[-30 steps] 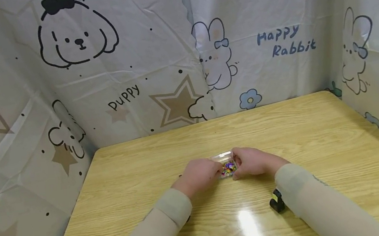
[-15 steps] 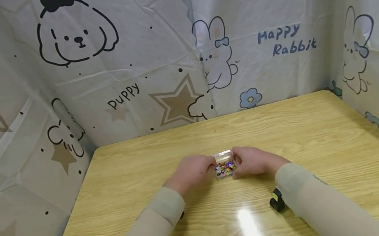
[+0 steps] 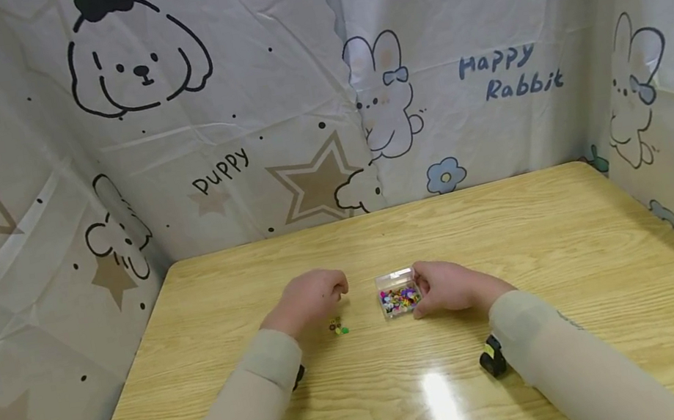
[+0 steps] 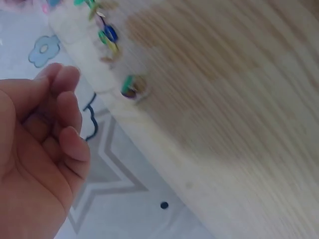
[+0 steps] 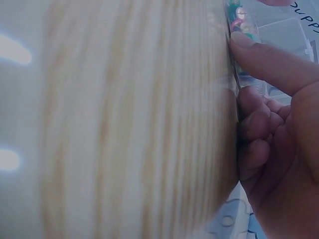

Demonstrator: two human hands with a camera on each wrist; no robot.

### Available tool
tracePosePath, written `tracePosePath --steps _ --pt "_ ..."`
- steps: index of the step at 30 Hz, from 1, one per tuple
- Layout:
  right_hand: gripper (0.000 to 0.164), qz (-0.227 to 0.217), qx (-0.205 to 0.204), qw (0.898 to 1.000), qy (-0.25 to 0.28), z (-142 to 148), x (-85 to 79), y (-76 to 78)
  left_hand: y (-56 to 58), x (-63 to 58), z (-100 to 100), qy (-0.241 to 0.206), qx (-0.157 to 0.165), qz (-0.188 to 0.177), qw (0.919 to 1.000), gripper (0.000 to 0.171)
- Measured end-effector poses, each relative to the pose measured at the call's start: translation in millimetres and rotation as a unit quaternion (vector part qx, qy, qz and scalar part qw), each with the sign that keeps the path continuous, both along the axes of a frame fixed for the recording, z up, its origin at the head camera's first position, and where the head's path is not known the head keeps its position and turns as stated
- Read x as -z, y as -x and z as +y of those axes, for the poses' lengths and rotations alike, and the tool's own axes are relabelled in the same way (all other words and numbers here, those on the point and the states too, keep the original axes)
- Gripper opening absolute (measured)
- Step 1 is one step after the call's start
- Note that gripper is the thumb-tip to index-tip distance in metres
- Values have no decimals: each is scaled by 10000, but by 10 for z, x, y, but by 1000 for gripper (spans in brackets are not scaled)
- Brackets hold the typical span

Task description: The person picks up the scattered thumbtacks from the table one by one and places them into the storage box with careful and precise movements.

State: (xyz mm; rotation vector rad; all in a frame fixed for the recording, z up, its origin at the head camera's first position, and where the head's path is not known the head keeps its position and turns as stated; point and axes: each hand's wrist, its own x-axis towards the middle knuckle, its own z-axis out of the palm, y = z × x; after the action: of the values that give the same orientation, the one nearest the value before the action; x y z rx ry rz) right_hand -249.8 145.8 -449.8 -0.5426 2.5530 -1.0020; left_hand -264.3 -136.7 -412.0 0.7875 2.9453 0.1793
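My right hand (image 3: pixel 446 286) grips the right side of a small clear plastic box (image 3: pixel 383 308), thumb at the near corner and fingers behind. Its clear lid (image 3: pixel 395 277) stands raised at the back. Many colourful small beads (image 3: pixel 400 300) fill the box; some also show past the thumb in the right wrist view (image 5: pixel 240 22). To the left of the box, my left hand (image 3: pixel 310 298) hovers above the table with curled fingers, thumb tip against the index finger. Whether anything tiny is between them is hidden. Several loose small pieces (image 3: pixel 338 326), green, yellow and brown, lie beside this hand.
The light wood table (image 3: pixel 513 225) backs onto a printed cloth (image 3: pixel 294 113), which also hangs at both sides. Black devices (image 3: pixel 492 356) show under the wrists. A bright reflection lies on the table's near part.
My left hand has drawn away leftward from the box, uncovering more of the beads and the loose pieces on the table. The right hand and the box have stayed in place.
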Motion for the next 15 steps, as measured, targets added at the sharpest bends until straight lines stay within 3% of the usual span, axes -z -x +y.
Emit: tracePosePath --steps 4,11,15 --pt "40 8 5 10000 5 8 -13 0 28 -10 -81 92 -134 -56 9999 15" --pt "41 11 -4 10000 9 15 -14 12 40 15 -135 179 -22 -510 9985 13" --pt "42 24 -28 10000 3 11 -7 18 35 48 -122 280 47 -565 9980 14"
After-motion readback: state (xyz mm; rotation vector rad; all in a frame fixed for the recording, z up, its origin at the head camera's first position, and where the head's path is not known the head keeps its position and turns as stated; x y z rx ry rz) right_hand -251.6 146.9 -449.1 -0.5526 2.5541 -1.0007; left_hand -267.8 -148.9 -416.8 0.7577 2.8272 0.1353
